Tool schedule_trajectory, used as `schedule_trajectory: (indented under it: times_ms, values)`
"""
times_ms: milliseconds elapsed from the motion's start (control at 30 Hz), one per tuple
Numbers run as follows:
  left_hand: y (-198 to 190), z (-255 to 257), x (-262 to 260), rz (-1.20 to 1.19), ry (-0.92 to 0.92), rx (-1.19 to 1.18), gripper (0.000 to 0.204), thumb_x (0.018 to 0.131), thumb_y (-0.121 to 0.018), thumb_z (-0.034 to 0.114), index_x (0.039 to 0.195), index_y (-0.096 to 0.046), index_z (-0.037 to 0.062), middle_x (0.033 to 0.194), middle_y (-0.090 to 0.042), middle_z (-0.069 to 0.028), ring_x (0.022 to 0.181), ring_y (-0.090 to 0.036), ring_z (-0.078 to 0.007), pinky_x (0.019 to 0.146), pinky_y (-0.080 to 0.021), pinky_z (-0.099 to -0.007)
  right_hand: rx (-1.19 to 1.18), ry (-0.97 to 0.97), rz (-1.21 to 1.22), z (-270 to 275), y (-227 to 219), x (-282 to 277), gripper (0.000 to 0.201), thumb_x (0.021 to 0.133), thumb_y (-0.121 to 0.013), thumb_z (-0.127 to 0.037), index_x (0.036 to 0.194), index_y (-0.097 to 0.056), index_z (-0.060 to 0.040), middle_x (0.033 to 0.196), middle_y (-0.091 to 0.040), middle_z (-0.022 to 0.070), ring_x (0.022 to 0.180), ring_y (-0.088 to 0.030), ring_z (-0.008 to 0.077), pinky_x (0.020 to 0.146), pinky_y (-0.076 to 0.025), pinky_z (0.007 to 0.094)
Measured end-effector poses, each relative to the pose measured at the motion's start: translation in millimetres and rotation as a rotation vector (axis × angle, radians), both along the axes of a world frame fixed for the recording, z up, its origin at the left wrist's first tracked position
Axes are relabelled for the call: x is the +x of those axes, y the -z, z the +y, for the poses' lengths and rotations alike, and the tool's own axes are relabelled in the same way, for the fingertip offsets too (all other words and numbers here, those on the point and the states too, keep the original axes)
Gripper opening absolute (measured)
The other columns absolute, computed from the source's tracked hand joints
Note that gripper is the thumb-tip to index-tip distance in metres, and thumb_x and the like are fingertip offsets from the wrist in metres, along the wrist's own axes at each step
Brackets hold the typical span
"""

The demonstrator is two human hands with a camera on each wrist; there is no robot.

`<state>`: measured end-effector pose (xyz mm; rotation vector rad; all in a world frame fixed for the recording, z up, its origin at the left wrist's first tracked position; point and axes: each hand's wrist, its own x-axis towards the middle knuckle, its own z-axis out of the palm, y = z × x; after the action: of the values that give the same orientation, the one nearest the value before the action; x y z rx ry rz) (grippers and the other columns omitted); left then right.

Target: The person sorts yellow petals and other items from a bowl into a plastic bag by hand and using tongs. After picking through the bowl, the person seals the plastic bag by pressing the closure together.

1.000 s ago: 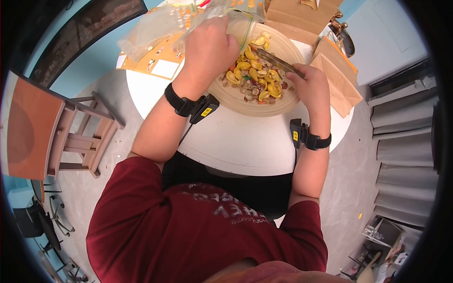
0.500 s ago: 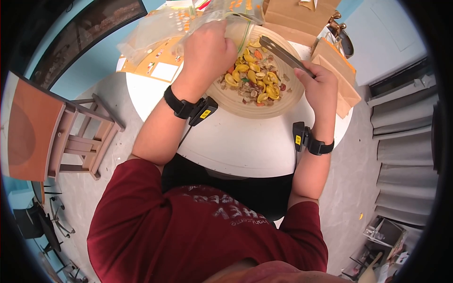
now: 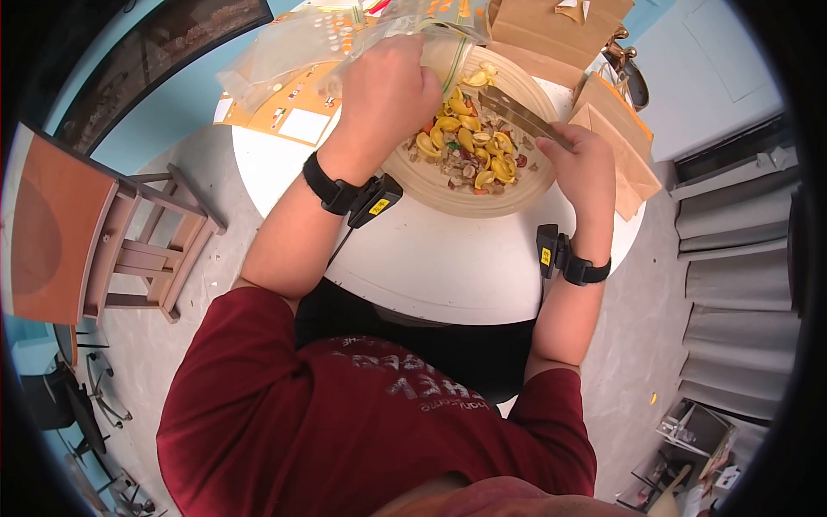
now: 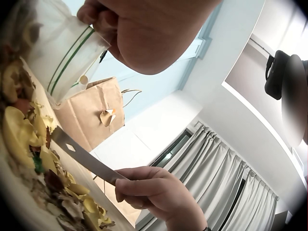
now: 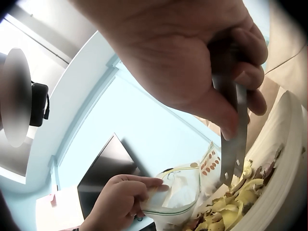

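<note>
A round beige plate [image 3: 469,207] bears a mix of yellow shell-shaped pieces [image 3: 465,138] and small brown, red and green bits. My left hand [image 3: 388,96] pinches the rim of a clear zip bag [image 4: 72,53] with a green seal line, holding its mouth beside the plate's far left edge. In the right wrist view that bag stands open. My right hand [image 3: 587,168] grips metal tongs [image 3: 515,112] between thumb and fingers from the plate's right side. The tongs' tips reach down by the yellow pieces near the far part of the plate.
Brown paper bags [image 3: 616,142] stand at the table's right and back. Printed orange sheets [image 3: 293,103] and another clear bag [image 3: 276,60] lie at the left. The white table's [image 3: 413,267] curved front edge is close to the person's body.
My right hand drew back to the right with the tongs, their tips swinging up toward the plate's far side, then lowering toward the food. My left hand stays at the bag.
</note>
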<state>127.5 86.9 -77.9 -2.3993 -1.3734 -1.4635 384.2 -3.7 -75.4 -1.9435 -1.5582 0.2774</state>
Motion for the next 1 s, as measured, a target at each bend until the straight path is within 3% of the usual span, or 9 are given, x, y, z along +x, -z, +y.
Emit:
schedule_trajectory:
  times_ms: [433,733,833,933,1000]
  values:
    - [0,-1,1,0.002,0.0,0.016,0.04,0.081,-0.059,0.006,0.115,-0.074,-0.0086,0.099,-0.073,-0.0299,0.091,-0.072,-0.0434,0.084,-0.059,-0.0471,-0.028,-0.013,0.059,-6,-6,0,0.03,0.086,-0.077,-0.02,0.109,-0.079,-0.0007,0.099,-0.076,0.0209,0.091,-0.074,0.0357,0.083,-0.057,0.04]
    - [-2,-2,1,0.005,-0.007,-0.046,0.04,0.081,-0.059,0.006,0.115,-0.074,-0.0079,0.1,-0.073,-0.0296,0.092,-0.072,-0.0432,0.085,-0.059,-0.0472,0.019,-0.001,-0.075,-7,-1,5,0.031,0.086,-0.077,-0.021,0.109,-0.079,-0.0013,0.099,-0.076,0.0212,0.09,-0.073,0.0364,0.082,-0.057,0.0405]
    - [1,-1,2,-0.01,-0.007,-0.017,0.04,0.081,-0.059,0.006,0.115,-0.074,-0.0078,0.101,-0.073,-0.0297,0.092,-0.072,-0.0432,0.086,-0.059,-0.0474,0.113,0.017,-0.027,-10,-4,10,0.03,0.087,-0.078,-0.019,0.111,-0.079,-0.0003,0.096,-0.077,0.0202,0.086,-0.074,0.0318,0.079,-0.056,0.0376]
    - [2,0,2,-0.009,-0.007,0.006,0.04,0.081,-0.059,0.006,0.115,-0.074,-0.0076,0.101,-0.073,-0.0295,0.093,-0.072,-0.0435,0.086,-0.058,-0.0476,0.205,0.063,0.183,-12,-9,8,0.031,0.089,-0.08,-0.017,0.112,-0.078,0.0019,0.092,-0.078,0.0178,0.08,-0.073,0.0248,0.076,-0.055,0.0343]
    - [1,0,1,-0.008,-0.002,0.012,0.04,0.081,-0.059,0.006,0.115,-0.074,-0.0074,0.102,-0.073,-0.0295,0.093,-0.072,-0.0437,0.086,-0.058,-0.0476,0.237,-0.033,0.272,-12,-9,-1,0.032,0.089,-0.08,-0.017,0.113,-0.077,0.0034,0.091,-0.078,0.0164,0.079,-0.071,0.0218,0.075,-0.055,0.0333]
